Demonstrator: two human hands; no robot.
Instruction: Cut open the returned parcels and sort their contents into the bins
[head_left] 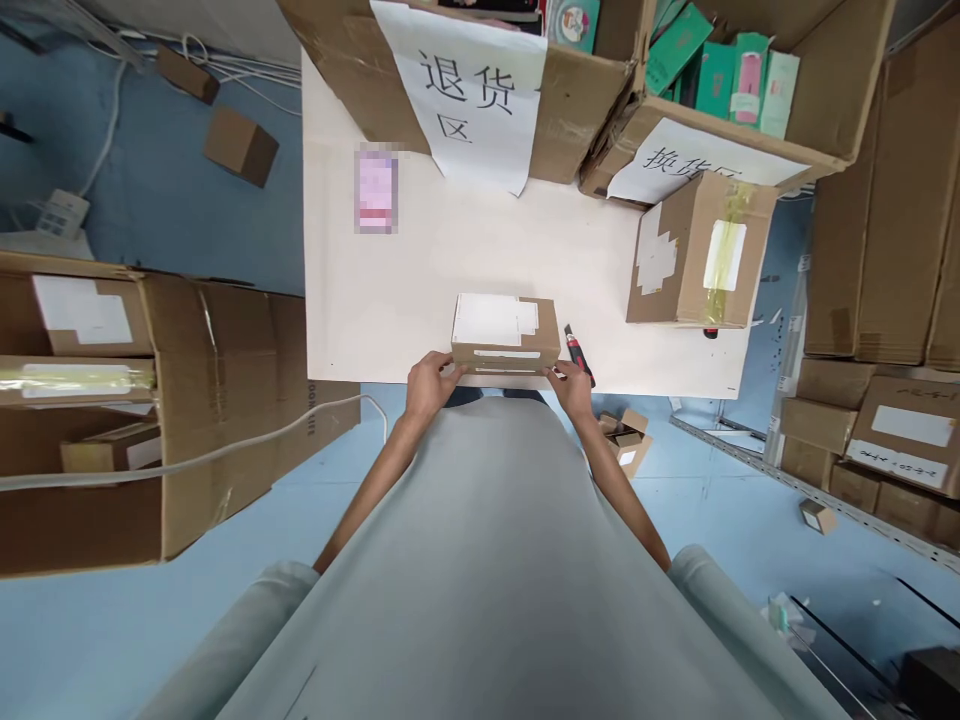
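Note:
A small brown cardboard box with a white label on top sits at the near edge of the pale table. My left hand pinches its near left corner, thumb and fingers pressed together. At the opposite near corner, my right hand grips the box in the same way. Just beside the right hand lies a black and red utility knife. What my fingertips do on the underside of the box is hidden.
A pink blurred item lies at the back left. Two large open cartons with paper signs stand along the back, and a taped box is at the right. An open carton holding boxes stands left; stacked cartons line the right.

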